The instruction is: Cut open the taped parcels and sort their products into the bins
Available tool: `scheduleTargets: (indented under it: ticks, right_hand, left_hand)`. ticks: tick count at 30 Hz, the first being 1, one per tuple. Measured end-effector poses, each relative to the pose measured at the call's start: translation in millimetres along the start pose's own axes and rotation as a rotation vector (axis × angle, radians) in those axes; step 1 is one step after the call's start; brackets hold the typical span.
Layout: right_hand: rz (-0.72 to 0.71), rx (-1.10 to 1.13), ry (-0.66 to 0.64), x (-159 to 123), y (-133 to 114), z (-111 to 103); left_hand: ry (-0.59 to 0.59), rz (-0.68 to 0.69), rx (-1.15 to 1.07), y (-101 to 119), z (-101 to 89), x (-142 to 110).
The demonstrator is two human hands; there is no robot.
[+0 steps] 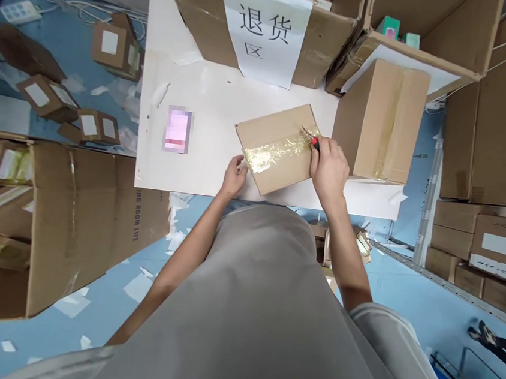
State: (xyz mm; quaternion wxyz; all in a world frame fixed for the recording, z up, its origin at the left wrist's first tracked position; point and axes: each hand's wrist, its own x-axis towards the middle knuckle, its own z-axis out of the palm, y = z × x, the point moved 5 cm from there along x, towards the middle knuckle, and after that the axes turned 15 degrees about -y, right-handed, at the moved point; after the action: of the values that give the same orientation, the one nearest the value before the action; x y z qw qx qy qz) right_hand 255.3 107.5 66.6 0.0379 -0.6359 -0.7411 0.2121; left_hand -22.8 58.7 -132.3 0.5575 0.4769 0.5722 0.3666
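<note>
A taped cardboard box (277,171) lies at an angle on the white table in front of me, with shiny clear tape (268,155) running across its top. My right hand (331,169) is closed around a small pointed cutting tool (315,142) with a red and black handle. Its thin dark tip lies over the tape near the box's right end; whether it is a knife or scissors is not clear. At the box's left edge, my left hand (235,177) has its fingers curled against the cardboard, steadying it.
A closed, taped carton (389,122) stands right of the work. Behind are two open cartons, one bearing a paper sign (264,34). A blurred pink item (178,130) rests on the white table (212,101). A big open carton (83,214) of boxes stands left.
</note>
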Motion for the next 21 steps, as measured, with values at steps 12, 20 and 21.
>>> scheduleTargets:
  ticks: [12,20,21]
  right_hand:
    - [0.056,0.092,-0.106,-41.3,-28.7,-14.7]
    - [-0.130,0.066,-0.633,-55.9,-124.7,24.3]
    - [-0.125,0.036,-0.652,-54.6,-129.1,26.3]
  left_hand:
    - [-0.086,0.255,0.108,127.4,-53.4,22.3]
    - [-0.105,0.202,0.098,124.1,-55.7,24.3]
    - [-0.107,0.203,0.088,124.6,-55.4,24.1]
